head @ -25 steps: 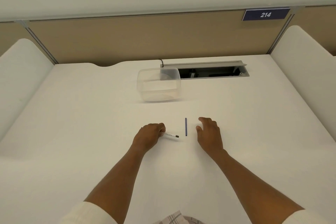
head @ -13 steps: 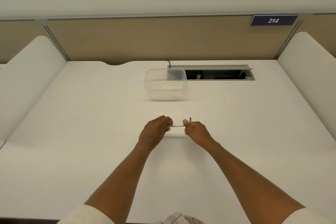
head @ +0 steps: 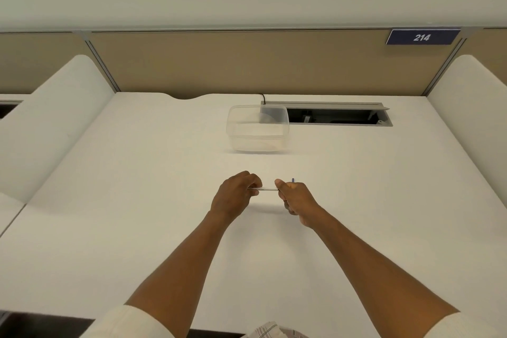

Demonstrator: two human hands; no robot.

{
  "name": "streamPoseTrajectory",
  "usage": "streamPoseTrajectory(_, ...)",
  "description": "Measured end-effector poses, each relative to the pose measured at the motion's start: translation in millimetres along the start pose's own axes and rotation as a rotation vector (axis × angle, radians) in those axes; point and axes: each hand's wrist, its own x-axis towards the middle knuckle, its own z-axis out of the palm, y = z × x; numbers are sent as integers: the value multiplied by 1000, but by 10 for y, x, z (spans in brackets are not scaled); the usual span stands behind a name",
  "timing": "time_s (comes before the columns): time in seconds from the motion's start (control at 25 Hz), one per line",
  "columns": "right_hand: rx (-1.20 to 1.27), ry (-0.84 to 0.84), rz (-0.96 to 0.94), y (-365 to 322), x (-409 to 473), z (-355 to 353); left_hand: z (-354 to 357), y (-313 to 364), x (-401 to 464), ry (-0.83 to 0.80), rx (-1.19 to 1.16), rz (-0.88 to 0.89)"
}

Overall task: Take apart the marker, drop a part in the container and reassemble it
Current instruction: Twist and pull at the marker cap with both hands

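Observation:
A thin white marker barrel (head: 267,189) is held level just above the white desk (head: 137,200). My left hand (head: 236,195) pinches its left end and my right hand (head: 295,197) grips its right end. A thin blue part (head: 293,180) pokes up behind my right hand's fingers; most of it is hidden, and I cannot tell whether it lies on the desk or is held. The clear plastic container (head: 258,129) stands empty farther back, apart from both hands.
An open cable slot (head: 337,116) with a grey frame lies right of the container, with a black cable (head: 262,98) at its left end. White side dividers (head: 55,123) flank the desk and a tan partition with a "214" sign (head: 422,37) closes the back.
My right hand moved left from the desk and took hold of the marker's right end. Both hands lifted the marker slightly. The blue part is now mostly hidden behind my right hand.

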Motion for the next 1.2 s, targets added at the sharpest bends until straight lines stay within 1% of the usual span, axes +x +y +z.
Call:
streamPoseTrajectory(0.16,26,29,-19,20,-7,4,-32,54,35,-12,-12,-20)
streamPoseTrajectory(0.28,28,38,-44,37,0,-12,-5,51,16,-53,-11,-38)
streamPoseTrajectory(0.44,-95,-5,-103,52,10,-50,-23,15,-1,-119,-23,-49)
streamPoseTrajectory(0.6,-231,-46,-256,95,-6,-132,-62,-33,8,-210,-42,-67)
streamPoseTrajectory(0.68,-258,-65,-304,112,-25,-152,-70,-66,2,-223,-35,-80)
streamPoseTrajectory(0.8,-204,-81,-235,91,-53,-148,-96,-77,-2,-203,2,-94)
streamPoseTrajectory(0.88,-224,-82,-183,72,-61,-154,-116,-85,-1,-196,12,-103)
streamPoseTrajectory(0.96,-241,-82,-179,75,-61,-162,-117,-95,-12,-196,29,-104)
streamPoseTrajectory(1.2,-156,-82,-160,61,-47,-161,-124,-93,-30,-172,69,-74)
